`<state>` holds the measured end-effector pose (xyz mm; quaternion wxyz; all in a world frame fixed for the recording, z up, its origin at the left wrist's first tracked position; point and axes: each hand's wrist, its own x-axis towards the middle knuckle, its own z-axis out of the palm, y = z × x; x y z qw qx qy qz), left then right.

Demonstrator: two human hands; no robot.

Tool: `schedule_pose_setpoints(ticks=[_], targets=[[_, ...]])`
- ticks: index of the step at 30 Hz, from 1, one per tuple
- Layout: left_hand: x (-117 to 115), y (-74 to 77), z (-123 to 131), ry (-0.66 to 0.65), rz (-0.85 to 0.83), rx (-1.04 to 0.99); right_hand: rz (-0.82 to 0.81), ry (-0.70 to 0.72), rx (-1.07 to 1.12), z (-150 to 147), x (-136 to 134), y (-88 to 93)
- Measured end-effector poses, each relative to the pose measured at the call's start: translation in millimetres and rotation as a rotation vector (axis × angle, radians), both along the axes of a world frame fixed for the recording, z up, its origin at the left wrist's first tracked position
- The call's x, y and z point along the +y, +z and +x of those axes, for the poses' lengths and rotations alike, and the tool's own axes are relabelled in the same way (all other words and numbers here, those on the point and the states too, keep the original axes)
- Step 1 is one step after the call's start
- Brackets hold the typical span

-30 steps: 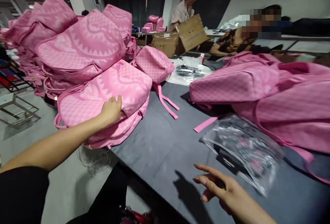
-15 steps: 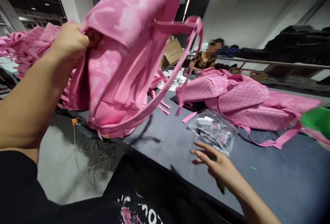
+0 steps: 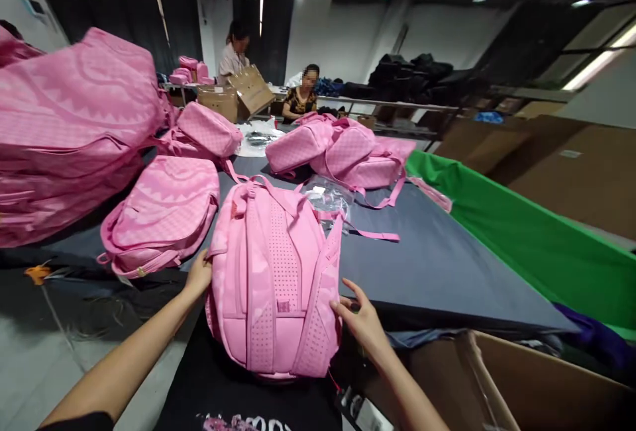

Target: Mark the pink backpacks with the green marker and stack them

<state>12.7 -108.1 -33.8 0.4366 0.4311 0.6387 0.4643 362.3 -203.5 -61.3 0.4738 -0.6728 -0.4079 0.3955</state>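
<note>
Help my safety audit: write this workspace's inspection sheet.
Surface: flat grey tabletop.
Handled thing: pink backpack with perforated straps, straps facing the camera, at the tabletop's near edge.
Clutter: other pink patterned backpacks; clear plastic bag.
Hands: left hand at the backpack's left side; right hand at its right-side strap.
Cables: thin pale strand, lower left; cable or not, unclear.
Surroundings: brown cardboard box, smooth green sheet, two people.

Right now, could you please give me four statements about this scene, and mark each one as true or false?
1. The left hand is at the nearest backpack's side. True.
2. The right hand is on the clear plastic bag. False: the right hand is at the backpack's opposite side.
3. The backpack's shoulder straps face the camera. True.
4. The clear plastic bag lies on the floor. False: the clear plastic bag lies on the gray table.
</note>
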Motion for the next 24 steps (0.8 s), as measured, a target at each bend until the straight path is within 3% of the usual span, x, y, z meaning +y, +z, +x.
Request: schedule_pose_setpoints(ticks=[1, 3, 5, 7, 8, 10, 13, 15, 18, 21, 24], targets=[[-3.6, -4.2, 0.5, 0.038, 0.052, 0.063, 0.019, -0.003, -0.029, -1.4, -2.8, -8.8], [-11.2, -3.3, 7.7, 0.022, 0.344, 0.267, 0.024, 0.016, -0.119, -5.1, -3.3, -17.8], [-19.1, 0.0, 25.7, -0.246, 0.745, 0.588, 0.005, 0.060, -0.213, -6.4, -2.4, -17.6], [-25.7, -6.2, 47.5, -0.625, 0.983, 0.932, -0.017, 0.135, -0.324, -4.0, -4.9, -11.8], [-28.3, -14.9, 56.3, -0.778, 0.994, 1.065, -0.031, 0.172, -0.403, -2.5, -7.5, -7.7], [-32.6, -42.1, 65.1, -0.910, 0.951, 1.257, -0.012, 0.185, -0.621, -3.3, -12.8, 1.4], [-38.4, -87.2, 57.4, -0.882, 0.975, 1.368, 0.199, 0.226, -1.000, -25.0, -11.3, 16.9], [-42.4, -102.4, 46.4, -0.838, 1.047, 1.363, 0.318, 0.414, -1.185, -48.5, -1.0, 28.7], [-46.7, -93.0, 36.5, -0.897, 1.029, 1.367, 0.170, 0.615, -1.333, -68.2, 17.5, 42.1], [-43.9, -59.9, 42.7, -1.020, 0.913, 1.327, -0.143, 0.507, -1.348, -55.5, 25.5, 41.8], [-26.1, -21.3, 68.4, -1.066, 0.960, 1.165, -0.275, 0.394, -1.220, -36.7, 28.0, 34.7]])
